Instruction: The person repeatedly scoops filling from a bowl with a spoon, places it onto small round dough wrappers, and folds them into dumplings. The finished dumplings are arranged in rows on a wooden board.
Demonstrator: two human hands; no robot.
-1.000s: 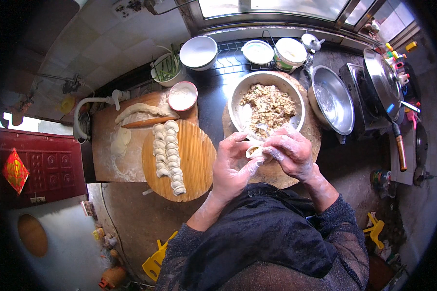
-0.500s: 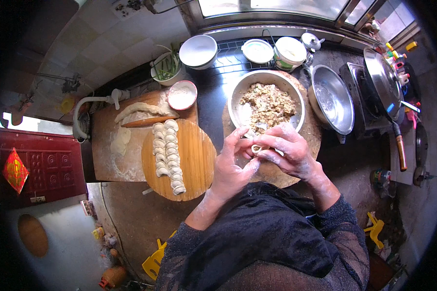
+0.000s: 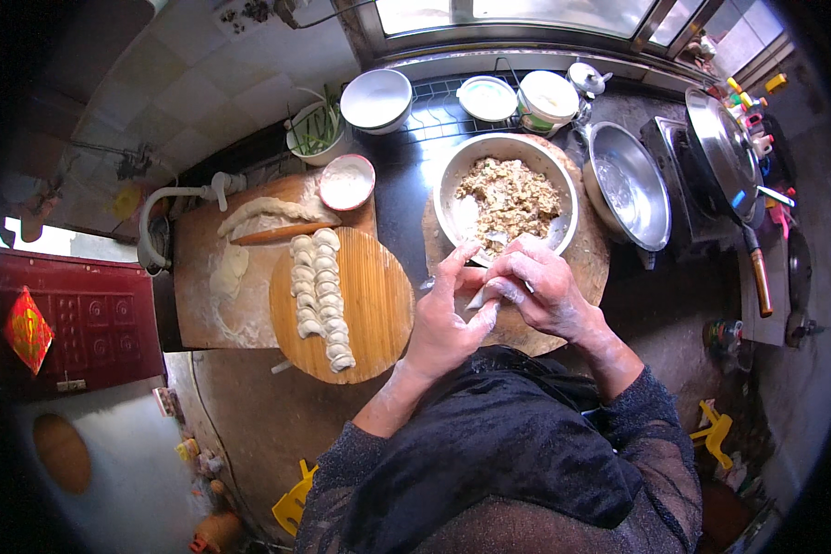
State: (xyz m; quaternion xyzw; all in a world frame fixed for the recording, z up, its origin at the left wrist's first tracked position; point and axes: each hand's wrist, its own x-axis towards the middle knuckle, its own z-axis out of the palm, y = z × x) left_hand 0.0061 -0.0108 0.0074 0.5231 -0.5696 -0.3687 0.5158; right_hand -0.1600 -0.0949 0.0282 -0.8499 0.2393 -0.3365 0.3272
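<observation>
Both hands, dusted with flour, meet just in front of the bowl of filling. My left hand [image 3: 443,319] and my right hand [image 3: 547,294] pinch a small dough dumpling [image 3: 475,301] between the fingertips; most of it is hidden by the fingers. A small grey tip sticks out beside my left hand, too little to name. Behind the hands, a white bowl [image 3: 445,189] holds chopped brownish filling [image 3: 512,201]. To the left, a round wooden board [image 3: 379,295] carries two rows of finished, pleated dumplings [image 3: 328,286].
A floured rectangular board [image 3: 198,309] at left bears a dough strip [image 3: 268,210], a rolling pin [image 3: 282,233] and flattened wrappers [image 3: 229,272]. Near it stands a flour bowl [image 3: 346,183]. Right of the filling are a metal basin [image 3: 630,189] and a lidded pan [image 3: 722,148].
The fingers of my right hand have closed in over the dumpling, whose looped edge showed before and is now mostly covered. My left hand stays nearly in place.
</observation>
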